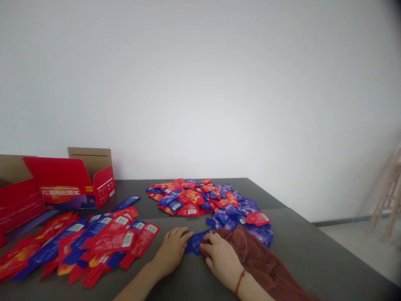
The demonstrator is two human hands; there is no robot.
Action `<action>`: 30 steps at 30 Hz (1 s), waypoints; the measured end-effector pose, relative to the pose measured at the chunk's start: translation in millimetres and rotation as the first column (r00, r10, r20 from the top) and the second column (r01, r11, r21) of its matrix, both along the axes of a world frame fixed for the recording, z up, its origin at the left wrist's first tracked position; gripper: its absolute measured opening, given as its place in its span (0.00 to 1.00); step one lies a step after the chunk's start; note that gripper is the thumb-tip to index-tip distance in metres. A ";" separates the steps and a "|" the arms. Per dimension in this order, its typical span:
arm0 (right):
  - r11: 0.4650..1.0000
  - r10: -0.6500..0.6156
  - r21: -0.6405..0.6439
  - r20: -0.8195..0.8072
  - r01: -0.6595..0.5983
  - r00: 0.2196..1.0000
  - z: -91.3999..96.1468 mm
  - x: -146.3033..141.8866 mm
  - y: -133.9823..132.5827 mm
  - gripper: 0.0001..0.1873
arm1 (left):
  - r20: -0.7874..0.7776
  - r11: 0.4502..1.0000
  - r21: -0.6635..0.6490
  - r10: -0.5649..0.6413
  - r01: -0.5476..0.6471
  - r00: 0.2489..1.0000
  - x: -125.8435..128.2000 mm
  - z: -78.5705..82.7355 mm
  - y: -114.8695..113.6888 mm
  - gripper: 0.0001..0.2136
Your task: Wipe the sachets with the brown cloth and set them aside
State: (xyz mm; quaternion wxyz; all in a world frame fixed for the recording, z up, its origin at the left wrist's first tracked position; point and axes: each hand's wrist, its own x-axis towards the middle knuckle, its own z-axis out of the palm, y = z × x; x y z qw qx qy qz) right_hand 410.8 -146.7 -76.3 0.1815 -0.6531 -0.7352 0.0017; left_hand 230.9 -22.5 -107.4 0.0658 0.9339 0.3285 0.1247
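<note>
My left hand (173, 251) rests on the dark table with its fingers stretched out, their tips at the left edge of some blue sachets (196, 242). On the other side of these sachets my right hand (222, 257), with a red string round the wrist, has its fingers curled over the end of a brown cloth (252, 253). The cloth trails towards the lower right. Beyond the right hand lies a heap of blue-purple sachets (231, 213), partly covered by the cloth. My right fingertips are partly hidden in the cloth.
A mixed pile of red and blue sachets (188, 196) lies at the table's far side. More red and blue sachets (109, 240) spread at the left, before an open red carton (67, 184) and another open red box (20, 205). A wooden stool (387, 196) stands at far right.
</note>
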 end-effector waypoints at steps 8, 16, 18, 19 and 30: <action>0.993 -0.114 0.033 0.050 0.112 0.992 2.0 2.1 10.1 0.13 | 0.006 1.000 -0.010 -0.018 0.018 1.000 0.8 1.1 0.3 0.24; 0.991 -0.112 -0.062 0.086 0.118 0.990 14.3 18.3 -9.1 0.12 | 0.038 0.990 -0.042 -0.130 0.132 0.991 -2.4 6.7 -2.0 0.25; 0.985 -0.150 -0.068 0.089 0.157 0.985 13.3 27.1 -9.4 0.13 | 0.087 0.988 -0.053 -0.140 0.145 0.986 -1.4 8.8 -6.0 0.25; 0.986 -0.148 -0.068 0.086 0.154 0.985 11.7 29.0 -8.4 0.13 | 0.118 0.986 -0.058 -0.147 0.155 0.982 -0.3 9.7 -8.4 0.24; 0.995 0.097 -0.016 0.224 -0.096 0.970 4.4 10.5 5.1 0.14 | 0.107 0.961 -0.088 -0.253 0.262 0.962 7.0 9.6 -13.6 0.19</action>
